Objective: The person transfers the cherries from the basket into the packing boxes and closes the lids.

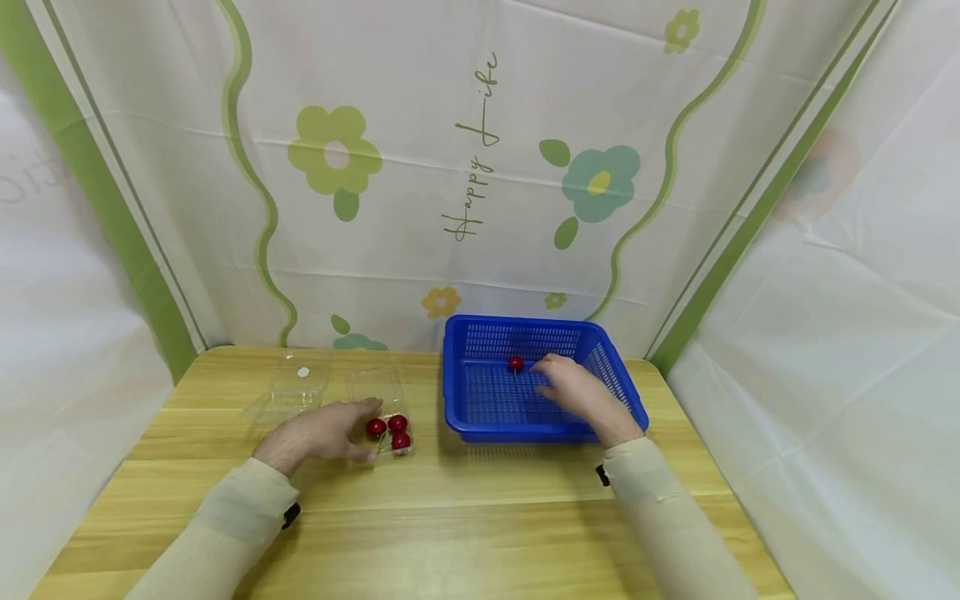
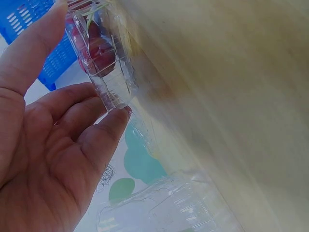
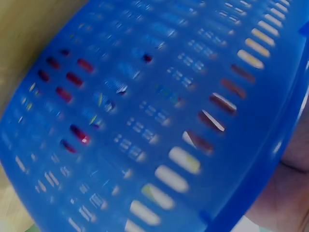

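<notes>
My left hand [image 1: 326, 433] is at a clear plastic clamshell box [image 2: 116, 89] on the table, thumb at its near side and fingers at its far side. Three dark red cherries [image 1: 397, 423] with thin stems lie in it, and its clear lid [image 1: 375, 385] is folded back. The right hand [image 1: 577, 392] reaches into a blue plastic basket [image 1: 454, 375], thumb and index finger apart. Just left of those fingertips, a cherry [image 1: 516, 363] lies on the basket floor. From the right wrist, the slotted basket wall [image 3: 231, 159] covers most of the hand; red patches show through the slots.
Left of the cherry box, a second clear plastic box [image 1: 296, 392] stands at the table's back. The wooden table [image 1: 420, 533] reaches a patterned curtain [image 1: 420, 208] behind it. More curtain hangs along both sides.
</notes>
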Motion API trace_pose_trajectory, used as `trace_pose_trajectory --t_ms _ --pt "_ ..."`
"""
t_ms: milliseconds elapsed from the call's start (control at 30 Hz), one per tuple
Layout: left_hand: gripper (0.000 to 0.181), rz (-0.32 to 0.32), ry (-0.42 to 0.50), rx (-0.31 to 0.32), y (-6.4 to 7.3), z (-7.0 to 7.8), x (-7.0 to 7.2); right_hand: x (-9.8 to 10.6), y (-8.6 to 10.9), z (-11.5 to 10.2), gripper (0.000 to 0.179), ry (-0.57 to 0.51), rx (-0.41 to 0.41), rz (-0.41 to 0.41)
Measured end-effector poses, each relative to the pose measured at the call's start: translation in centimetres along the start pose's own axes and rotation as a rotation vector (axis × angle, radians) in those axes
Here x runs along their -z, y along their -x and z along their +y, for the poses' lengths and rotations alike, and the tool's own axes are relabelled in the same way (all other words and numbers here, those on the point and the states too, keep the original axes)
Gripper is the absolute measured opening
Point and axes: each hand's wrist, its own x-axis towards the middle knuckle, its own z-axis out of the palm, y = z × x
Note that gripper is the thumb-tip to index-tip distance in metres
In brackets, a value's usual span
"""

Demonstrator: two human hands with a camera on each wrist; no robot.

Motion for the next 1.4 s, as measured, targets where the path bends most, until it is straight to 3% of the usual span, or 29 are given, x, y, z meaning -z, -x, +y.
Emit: trace_pose_trajectory --t_ms 400,733,1033,1233,1400 --pt "0.098 -0.001 0.000 0.008 0.1 0.1 0.1 1.2 1.6 1.6 0.022 -0.096 -0.077 -0.256" --pt "0.098 0.000 -0.003 -0.001 0.1 0.2 0.1 1.5 2.0 2.6 0.017 -0.118 -0.147 -0.384" --pt "0.099 -0.004 -0.007 -0.002 0.0 0.0 0.1 1.5 2.5 3.2 0.016 -0.173 -0.268 -0.452" --pt "0.099 -0.003 -0.011 -0.004 0.0 -0.1 0.1 0.9 2.5 3.6 0.021 -0.204 -0.270 -0.481" --pt "0.098 0.000 -0.011 -0.004 0.0 -0.1 0.0 0.4 2.4 3.7 0.020 -0.213 -0.254 -0.459"
